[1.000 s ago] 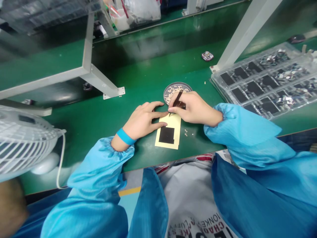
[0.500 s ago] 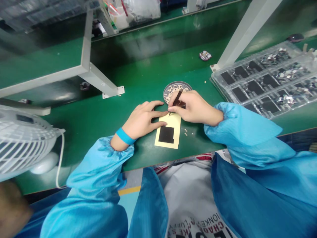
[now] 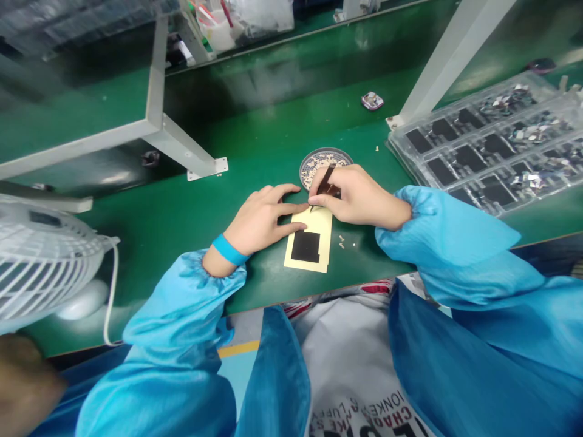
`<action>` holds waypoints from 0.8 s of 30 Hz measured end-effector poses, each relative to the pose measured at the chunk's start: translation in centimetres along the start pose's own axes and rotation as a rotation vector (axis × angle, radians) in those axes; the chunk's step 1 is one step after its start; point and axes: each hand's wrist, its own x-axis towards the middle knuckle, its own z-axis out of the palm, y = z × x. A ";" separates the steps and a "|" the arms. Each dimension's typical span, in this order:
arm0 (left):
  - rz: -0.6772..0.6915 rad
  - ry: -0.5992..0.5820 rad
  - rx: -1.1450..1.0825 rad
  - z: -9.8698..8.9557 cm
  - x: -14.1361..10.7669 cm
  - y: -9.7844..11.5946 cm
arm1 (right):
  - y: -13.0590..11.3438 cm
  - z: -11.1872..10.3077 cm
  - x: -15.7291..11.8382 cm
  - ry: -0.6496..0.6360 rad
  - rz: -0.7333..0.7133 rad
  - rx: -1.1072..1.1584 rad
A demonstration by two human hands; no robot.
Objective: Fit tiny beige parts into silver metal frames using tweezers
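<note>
My right hand [image 3: 348, 194] is closed around dark tweezers [image 3: 327, 176], their tip down at the top edge of a pale yellow sheet [image 3: 306, 266]. A black rectangular piece [image 3: 305, 247] lies on the lower part of that sheet. My left hand [image 3: 264, 218] rests with fingers spread, its fingertips on the sheet's left and upper edge. Just beyond the hands stands a round dish [image 3: 304, 165] of small pale parts, partly hidden by my right hand. Whether the tweezers' tip grips anything is too small to tell.
Small pale bits [image 3: 341, 243] lie right of the sheet. A clear compartment tray [image 3: 421, 164] with black pieces stands at right, near a metal post [image 3: 437, 67]. At left are a white fan [image 3: 45, 261] and a shelf leg [image 3: 186, 145]. A small purple-rimmed object [image 3: 372, 101] lies farther back.
</note>
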 end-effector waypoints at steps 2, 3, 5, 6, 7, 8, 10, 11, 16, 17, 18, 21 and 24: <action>0.002 0.004 -0.002 0.0 0.0 0.0 | 0.0 0.0 0.0 -0.003 0.000 -0.003; 0.002 0.006 -0.001 0.0 0.0 0.0 | 0.0 0.0 0.0 -0.003 0.003 -0.003; 0.004 0.008 0.003 0.0 0.0 0.0 | 0.0 0.0 0.0 -0.001 0.014 0.001; 0.005 0.007 0.004 0.0 0.0 0.0 | 0.0 0.0 0.0 -0.001 0.019 0.004; 0.004 0.006 0.004 0.0 0.0 0.0 | 0.0 0.0 0.0 0.002 0.022 0.007; 0.003 0.007 0.002 0.0 0.0 0.0 | 0.0 0.0 0.0 0.005 0.022 0.009; 0.000 0.009 -0.002 0.0 0.0 0.1 | 0.1 0.0 -0.1 0.007 0.022 0.011; -0.001 0.009 -0.004 0.0 0.0 0.1 | 0.1 0.0 -0.1 0.008 0.023 0.011; -0.005 0.005 -0.006 0.0 0.0 0.1 | 0.3 0.1 -0.1 0.011 0.044 0.006; -0.004 0.005 -0.007 0.0 0.0 0.1 | 0.3 0.1 -0.1 0.008 0.047 0.004; -0.003 0.005 -0.006 0.0 0.0 0.1 | 0.3 0.1 -0.1 0.010 0.049 0.002; -0.005 0.008 0.001 0.0 0.0 0.1 | 0.3 0.1 0.0 0.026 0.050 0.000; -0.005 0.006 0.001 0.0 0.0 0.1 | 0.3 0.1 0.0 0.022 0.053 0.002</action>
